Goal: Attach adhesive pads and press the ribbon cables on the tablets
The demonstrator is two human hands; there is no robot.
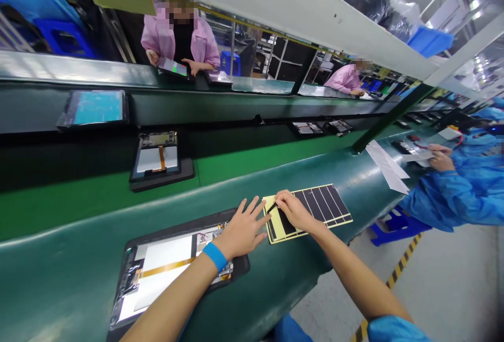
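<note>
My left hand point(242, 229), with a blue band at the wrist, is spread flat, its fingertips at the left edge of a yellow backing sheet point(279, 225). Black adhesive strips point(315, 203) cover much of that sheet. Over it, my right hand point(293, 209) pinches the end of a thin black strip point(272, 207), which lies over the bare yellow part. Beneath my left hand and forearm lies an opened tablet point(165, 250) in a black tray, showing a white battery, an orange ribbon cable and circuit boards. My forearm hides part of it.
A second opened tablet point(157, 158) sits on the green conveyor point(220, 166) beyond the bench. Another device with a blue screen point(98, 108) rests farther left. White paper strips point(388, 166) lie near a green post. A co-worker in blue point(464, 179) works at right; people in pink sit opposite.
</note>
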